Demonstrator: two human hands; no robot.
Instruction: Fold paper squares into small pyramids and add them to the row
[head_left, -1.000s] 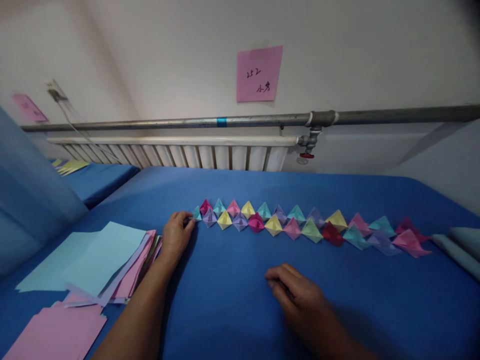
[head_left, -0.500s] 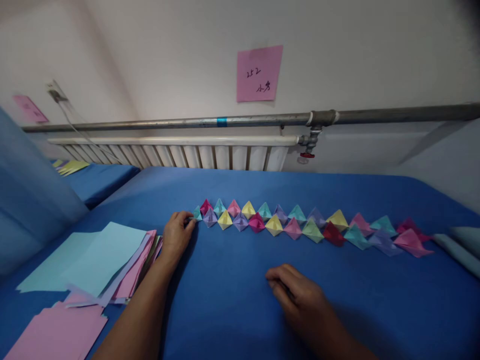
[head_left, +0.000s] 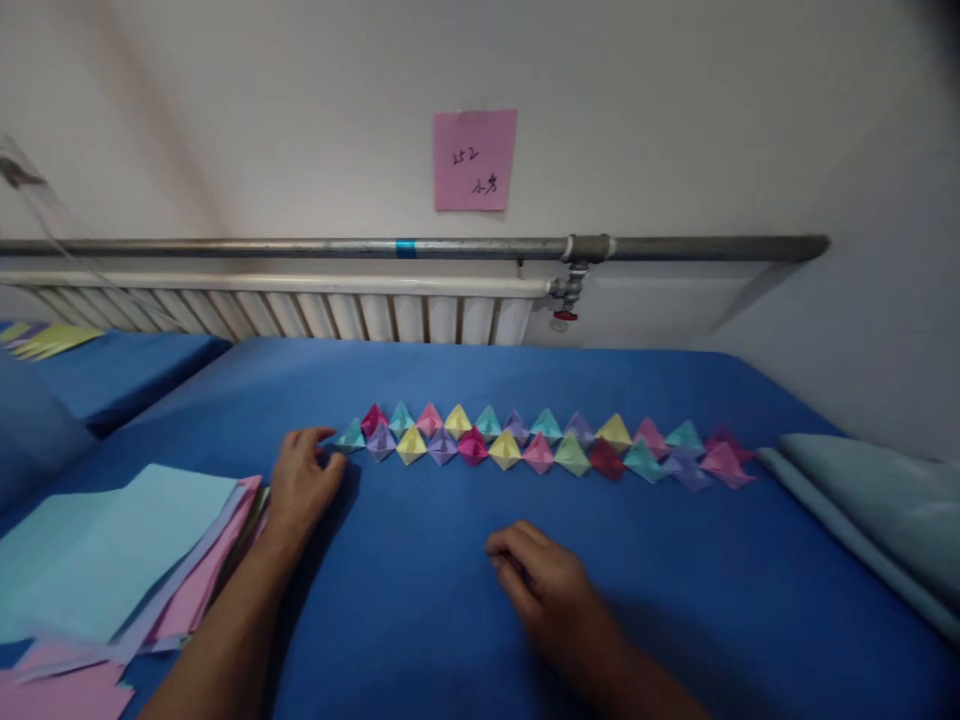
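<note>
Two staggered rows of folded paper origami pieces run across the blue table, in teal, yellow, pink, purple, green and red. At the left end lies a teal origami piece [head_left: 350, 437]. My left hand [head_left: 304, 480] is just left of it, thumb and forefinger apart, fingertips near its edge; whether they touch it I cannot tell. My right hand [head_left: 544, 580] is over the table in front of the rows, fingers curled together, with nothing visible in them. Midway along stands a magenta origami piece [head_left: 472, 446]; a pink origami piece [head_left: 727, 466] lies near the right end.
Left of my left arm lies a stack of coloured paper sheets [head_left: 150, 545], teal on top, with pink sheets [head_left: 67, 695] nearer me. Grey-green folded material [head_left: 877, 510] lies at the right. A radiator [head_left: 360, 315] and a metal pipe [head_left: 300, 249] run behind the blue table [head_left: 420, 620].
My left thumb and forefinger have opened and drawn back from the end teal piece, which shows more fully. My right hand stays curled. The view has turned to the right.
</note>
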